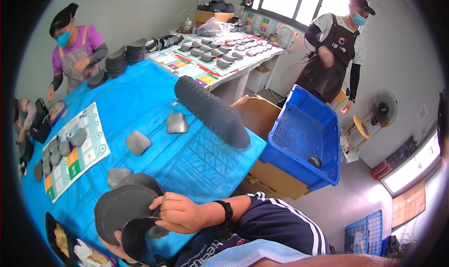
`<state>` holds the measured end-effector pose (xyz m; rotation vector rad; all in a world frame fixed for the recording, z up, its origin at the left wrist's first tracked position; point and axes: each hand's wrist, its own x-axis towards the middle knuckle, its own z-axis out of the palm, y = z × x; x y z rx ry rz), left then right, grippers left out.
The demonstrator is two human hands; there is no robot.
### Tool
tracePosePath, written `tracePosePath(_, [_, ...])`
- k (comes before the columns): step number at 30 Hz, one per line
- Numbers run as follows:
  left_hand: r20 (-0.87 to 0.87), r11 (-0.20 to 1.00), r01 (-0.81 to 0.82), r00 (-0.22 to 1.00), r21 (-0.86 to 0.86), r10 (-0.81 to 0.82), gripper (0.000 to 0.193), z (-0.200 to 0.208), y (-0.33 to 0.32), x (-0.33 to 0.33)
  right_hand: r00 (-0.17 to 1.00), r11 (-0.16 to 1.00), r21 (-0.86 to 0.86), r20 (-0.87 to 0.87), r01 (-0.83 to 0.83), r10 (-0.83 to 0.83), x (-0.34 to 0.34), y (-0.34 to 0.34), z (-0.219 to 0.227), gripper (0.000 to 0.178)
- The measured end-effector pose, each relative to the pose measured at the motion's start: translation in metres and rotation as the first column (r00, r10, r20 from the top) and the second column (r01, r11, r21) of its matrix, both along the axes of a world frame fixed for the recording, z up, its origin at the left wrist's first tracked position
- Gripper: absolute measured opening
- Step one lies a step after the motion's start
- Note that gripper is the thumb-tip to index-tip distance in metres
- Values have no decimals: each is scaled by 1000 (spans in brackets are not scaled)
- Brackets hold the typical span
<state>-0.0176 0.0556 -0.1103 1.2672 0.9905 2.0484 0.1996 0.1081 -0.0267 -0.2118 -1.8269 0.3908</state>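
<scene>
Right hand [177, 213], in a closed pinch on the edge of a dark curved sheet [133, 241], which lies at eight o'clock from it. Left hand [115, 241], mostly hidden, at the sheet's nine-o'clock side; I cannot tell its hold. Dark stack [119, 206]: ten o'clock from the pinch.

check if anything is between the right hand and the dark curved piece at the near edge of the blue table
Nothing visible: the right hand has its fingertips at the upper edge of the dark curved piece. The dark pile lies just beyond, not between them.
</scene>
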Motion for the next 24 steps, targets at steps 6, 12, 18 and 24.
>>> tracePosePath(6, [49,994,-83,995,-76,87,43,0,-8,3,1000,1000,5,-1,14,-14,1,2,-2,9])
tracePosePath(12, [-85,992,-82,994,-99,74,44,16,-9,8,1000,1000,-16,-7,24,-24,1,3,2,10])
tracePosePath(18, [-40,984,-110,994,-139,106,52,11,-21,0,993,996,12,71,92,-93,-1,0,2,17])
tracePosePath(24, [-176,997,73,982,24,-68,49,51,4,30,953,967,43,164,250,-254,13,1,13,15])
